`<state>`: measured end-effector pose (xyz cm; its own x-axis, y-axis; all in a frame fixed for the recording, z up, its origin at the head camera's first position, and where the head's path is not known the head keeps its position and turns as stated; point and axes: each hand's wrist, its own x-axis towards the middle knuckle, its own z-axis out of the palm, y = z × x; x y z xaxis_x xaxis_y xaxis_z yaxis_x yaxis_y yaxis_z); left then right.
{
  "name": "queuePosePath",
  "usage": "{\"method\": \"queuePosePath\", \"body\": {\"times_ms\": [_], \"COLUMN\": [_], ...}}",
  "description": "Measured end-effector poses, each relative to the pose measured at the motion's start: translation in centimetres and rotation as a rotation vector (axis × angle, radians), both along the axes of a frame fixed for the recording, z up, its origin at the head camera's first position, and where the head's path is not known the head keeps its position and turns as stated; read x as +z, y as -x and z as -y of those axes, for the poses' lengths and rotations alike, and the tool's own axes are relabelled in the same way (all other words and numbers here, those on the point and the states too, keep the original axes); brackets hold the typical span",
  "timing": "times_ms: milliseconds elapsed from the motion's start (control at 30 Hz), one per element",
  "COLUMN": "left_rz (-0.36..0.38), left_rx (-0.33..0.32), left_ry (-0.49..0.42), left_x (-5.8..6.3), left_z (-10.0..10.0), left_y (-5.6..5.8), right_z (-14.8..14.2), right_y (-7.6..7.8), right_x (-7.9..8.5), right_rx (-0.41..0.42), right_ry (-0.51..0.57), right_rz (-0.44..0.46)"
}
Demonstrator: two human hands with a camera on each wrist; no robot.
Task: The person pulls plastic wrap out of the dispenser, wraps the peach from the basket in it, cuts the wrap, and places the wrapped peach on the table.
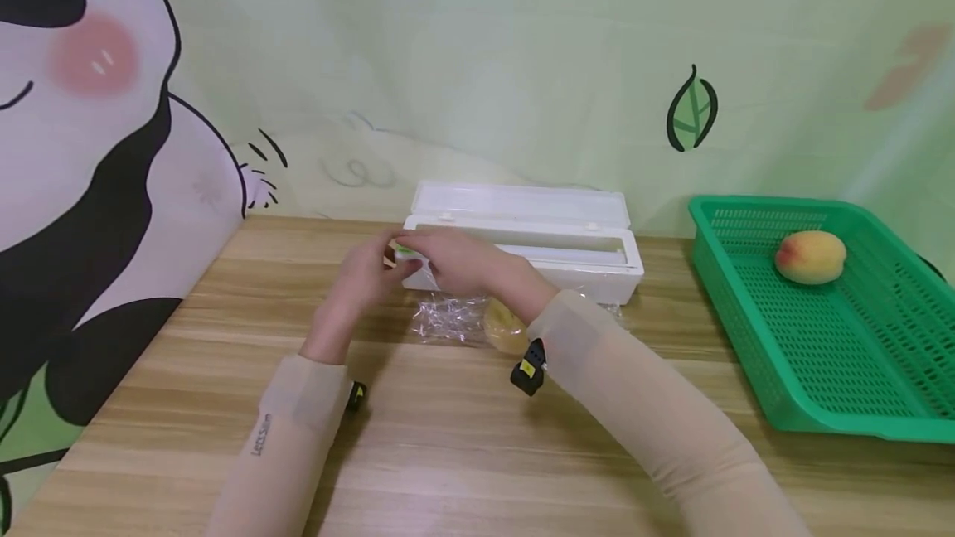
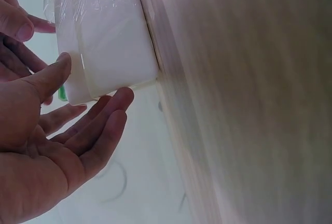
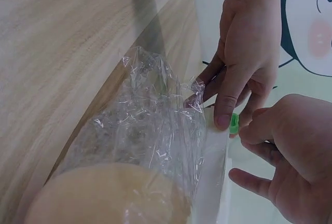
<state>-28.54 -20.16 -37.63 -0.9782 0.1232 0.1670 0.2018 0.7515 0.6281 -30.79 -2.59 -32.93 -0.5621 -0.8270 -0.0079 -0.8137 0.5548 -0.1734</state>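
Observation:
A white cling film dispenser (image 1: 604,284) stands near the wall with its lid (image 1: 522,204) raised and a film roll (image 1: 567,255) inside. My left hand (image 1: 361,276) holds its left end, thumb on the front face and fingers around the end, as the left wrist view shows. My right hand (image 1: 466,259) reaches across to that same corner, its fingertips pinching at a small green slider (image 3: 234,124). Crinkled clear film (image 1: 448,317) hangs down the front onto the table, over a pale yellow round fruit (image 3: 109,198). The right forearm partly hides this fruit in the head view.
A green plastic basket (image 1: 734,317) stands on the right with a peach (image 1: 811,257) in it. The wooden table (image 1: 418,454) meets a wall covering printed with a panda (image 1: 89,106) and a leaf (image 1: 692,110).

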Motion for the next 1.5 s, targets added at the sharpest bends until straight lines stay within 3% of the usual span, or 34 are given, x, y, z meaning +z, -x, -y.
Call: {"method": "queuePosePath", "body": {"times_ms": [267, 467, 700, 1067, 1333, 1500], "left_rz": [-0.040, -0.050, -0.042, -0.043, -0.015, -0.041], "left_rx": [-0.023, -0.033, -0.032, -0.028, -0.012, -0.010], "left_ry": [0.009, 0.007, 0.025, 0.055, 0.072, 0.108], "left_x": [-0.1, -0.4, -0.4, 0.1, 0.4, 0.4], "left_z": [-0.1, -0.4, -0.2, 0.0, 0.2, 0.0], "left_y": [0.0, 0.2, 0.3, -0.1, -0.3, -0.3], "right_z": [0.4, 0.5, 1.1, 1.9, 2.5, 2.5], "right_y": [0.2, 0.0, -0.3, -0.9, -1.0, -1.3], "right_x": [-0.6, -0.8, -0.8, -0.6, -0.5, -0.6], "right_rx": [0.001, -0.043, -0.067, -0.087, -0.065, -0.073], "right_ry": [-0.078, -0.096, -0.145, -0.163, -0.186, -0.206], "right_rz": [-0.018, -0.033, -0.193, -0.175, -0.215, -0.269]}}
